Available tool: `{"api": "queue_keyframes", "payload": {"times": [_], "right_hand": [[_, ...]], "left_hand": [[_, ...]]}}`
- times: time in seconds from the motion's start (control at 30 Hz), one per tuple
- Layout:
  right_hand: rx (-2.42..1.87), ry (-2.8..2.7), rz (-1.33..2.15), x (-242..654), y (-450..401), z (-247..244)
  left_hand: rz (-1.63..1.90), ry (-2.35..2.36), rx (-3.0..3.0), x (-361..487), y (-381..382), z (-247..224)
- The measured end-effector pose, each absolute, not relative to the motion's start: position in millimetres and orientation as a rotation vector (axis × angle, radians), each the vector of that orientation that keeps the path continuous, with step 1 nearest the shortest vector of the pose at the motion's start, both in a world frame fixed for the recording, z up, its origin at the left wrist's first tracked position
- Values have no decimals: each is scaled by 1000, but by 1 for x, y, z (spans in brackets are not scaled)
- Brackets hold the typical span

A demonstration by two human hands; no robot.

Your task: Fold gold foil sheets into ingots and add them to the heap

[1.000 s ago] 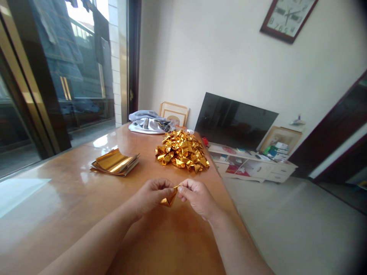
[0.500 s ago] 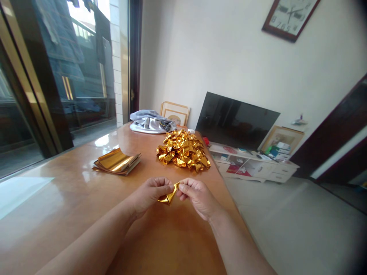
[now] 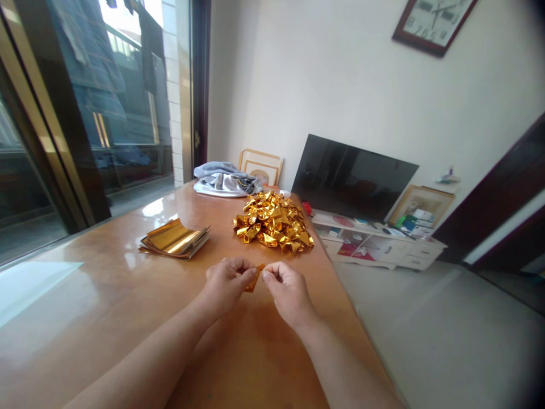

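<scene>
Above the glossy wooden table (image 3: pixel 97 272): left hand (image 3: pixel 225 285) pinching a small folded gold foil piece (image 3: pixel 254 278) between thumb and fingertips. Right hand (image 3: pixel 288 294) just beside it, thumb and forefinger pressed together at the foil's tip; contact unclear from this view. Farther out on the table: stack of gold foil sheets (image 3: pixel 174 240) to the left, heap of folded gold foil pieces (image 3: pixel 272 222) straight ahead, crumpled grey cloth (image 3: pixel 225 183) beyond the heap. Past the right edge, dark flat-screen television (image 3: pixel 353 173) on a white cabinet (image 3: pixel 374 250).
</scene>
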State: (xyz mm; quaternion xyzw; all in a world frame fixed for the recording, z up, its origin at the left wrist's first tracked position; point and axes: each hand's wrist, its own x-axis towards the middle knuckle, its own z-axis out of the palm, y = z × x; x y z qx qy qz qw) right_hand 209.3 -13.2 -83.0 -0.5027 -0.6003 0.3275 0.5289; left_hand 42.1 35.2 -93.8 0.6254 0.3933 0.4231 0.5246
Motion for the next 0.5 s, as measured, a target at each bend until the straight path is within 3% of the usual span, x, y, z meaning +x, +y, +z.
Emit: {"api": "queue_keyframes", "payload": {"times": [0.5], "right_hand": [[-1175, -1356, 896, 212, -9, -87]], "left_hand": [[1029, 976, 1627, 43, 31, -92]]}}
